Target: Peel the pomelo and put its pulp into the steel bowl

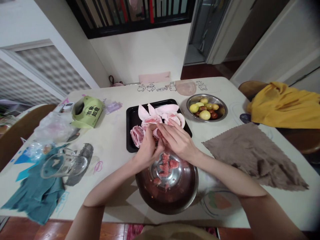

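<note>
My left hand (148, 146) and my right hand (182, 141) meet over the far rim of a large steel bowl (167, 204). Between their bent fingers is a reddish pomelo segment (158, 133), mostly covered by the fingers. Loose red pulp (165, 165) lies in the bottom of the bowl. Just beyond my hands is a black tray (133, 121) bearing thick white-pink peel (168, 109) and pieces of pink pomelo (137, 135). My fingertips overlap the tray's near part in view; whether they touch it I cannot tell.
Right of the tray, a small steel bowl (224, 115) holds yellow and brown-red fruits. A brown cloth (257, 155) lies at right, with yellow fabric (287, 105) over a chair. At left are a green container (88, 113), a glass jug (58, 165), a teal cloth (41, 195) and plastic bags (53, 126).
</note>
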`<state>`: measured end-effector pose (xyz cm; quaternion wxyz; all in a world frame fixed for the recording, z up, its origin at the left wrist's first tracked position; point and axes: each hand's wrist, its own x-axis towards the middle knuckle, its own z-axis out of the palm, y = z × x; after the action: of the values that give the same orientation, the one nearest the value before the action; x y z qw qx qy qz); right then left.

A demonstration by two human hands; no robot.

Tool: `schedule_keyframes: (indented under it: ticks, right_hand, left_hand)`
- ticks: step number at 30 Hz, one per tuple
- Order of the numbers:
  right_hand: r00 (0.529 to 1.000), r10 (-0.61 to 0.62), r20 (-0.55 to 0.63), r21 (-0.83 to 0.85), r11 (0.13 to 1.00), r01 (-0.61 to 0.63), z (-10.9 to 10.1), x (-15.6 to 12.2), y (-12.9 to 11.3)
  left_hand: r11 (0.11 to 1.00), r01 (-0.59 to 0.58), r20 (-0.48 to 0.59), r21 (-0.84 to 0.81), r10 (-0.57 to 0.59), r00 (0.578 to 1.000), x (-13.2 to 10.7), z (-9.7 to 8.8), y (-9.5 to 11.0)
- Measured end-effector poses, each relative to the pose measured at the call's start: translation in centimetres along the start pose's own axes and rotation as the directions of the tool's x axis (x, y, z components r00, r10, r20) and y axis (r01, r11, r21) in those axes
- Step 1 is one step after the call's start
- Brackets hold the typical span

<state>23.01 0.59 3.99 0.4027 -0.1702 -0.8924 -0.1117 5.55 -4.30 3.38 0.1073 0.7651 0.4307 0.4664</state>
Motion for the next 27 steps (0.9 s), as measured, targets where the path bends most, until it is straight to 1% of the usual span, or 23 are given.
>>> schedule_keyframes:
  ticks: [4, 7, 10, 12, 15, 20, 27]
  right_hand:
    - [0.998, -0.042, -0.052, -0.089, 0.995, 0.037, 0.0, 0.0, -0.2]
    - [0.993, -0.085, -0.087, -0.151, 0.986, 0.071, 0.1, -0.1, -0.5]
    - [0.989, -0.088, -0.117, -0.145, 0.987, 0.071, 0.3, -0.4, -0.6]
    - [0.988, -0.087, -0.126, -0.133, 0.989, 0.071, 0.4, -0.7, -0.5]
    - [0.985, -0.109, -0.134, -0.116, 0.989, 0.094, 0.3, -0.9, -0.4]
    - [0.981, -0.135, -0.142, -0.14, 0.983, 0.115, -0.1, -0.6, -0.3]
    - [0.979, -0.082, -0.185, -0.048, 0.996, 0.074, -0.5, -0.5, 0.1]
  left_hand:
    - [0.999, -0.028, -0.006, 0.031, 0.028, 1.0, -0.1, -0.1, 0.4]
    - [0.998, -0.036, -0.05, 0.05, 0.039, 0.998, -0.4, 0.3, 0.6]
    - [0.997, -0.042, -0.123, 0.068, 0.05, 0.991, -0.8, 0.9, 0.6]
    - [0.995, -0.07, -0.155, 0.078, 0.081, 0.985, -1.0, 1.1, 0.6]
    - [0.989, -0.128, -0.176, 0.079, 0.14, 0.974, -1.2, 1.3, 0.4]
    - [0.982, -0.18, -0.217, 0.056, 0.188, 0.958, -1.0, 0.9, 0.3]
    - [0.972, -0.235, -0.134, 0.028, 0.237, 0.962, -0.1, 0.3, 0.4]
